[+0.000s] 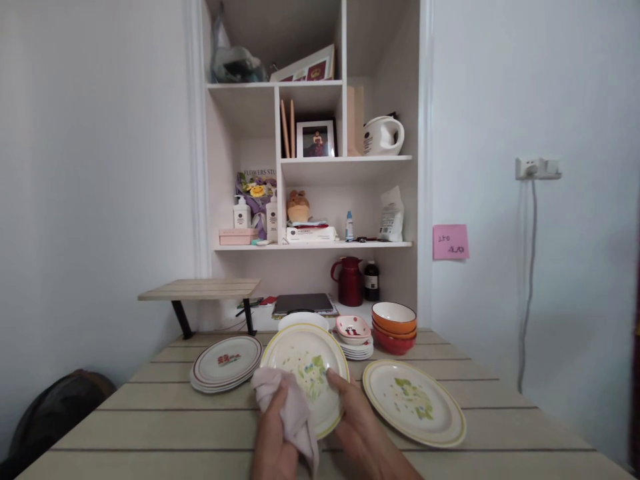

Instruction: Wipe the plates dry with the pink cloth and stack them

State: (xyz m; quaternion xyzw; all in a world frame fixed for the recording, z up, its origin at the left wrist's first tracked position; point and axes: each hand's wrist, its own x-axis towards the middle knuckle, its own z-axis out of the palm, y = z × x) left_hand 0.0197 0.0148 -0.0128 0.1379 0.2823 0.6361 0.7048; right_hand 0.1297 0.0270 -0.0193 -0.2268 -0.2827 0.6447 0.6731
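A white plate (293,350) with a yellow rim and a green leafy pattern is held up, tilted toward me, above the table's near middle. My right hand (361,427) grips its right edge, thumb on the face and the other fingers behind. In my left hand (275,433) is a pale pink cloth (295,407), pressed against the plate's lower left edge; the fingers under the cloth are partly hidden. A similar yellow-rimmed plate (395,407) lies face up on the table to the right. Left of my hands sits a stack of red-rimmed plates (207,367).
Behind the held plate are another white plate (287,323), a stack of small dishes (361,349) under a pink spotted bowl (353,327), and stacked orange and red bowls (395,327). A small raised shelf (200,289) stands at back left, near a red jug (350,283).
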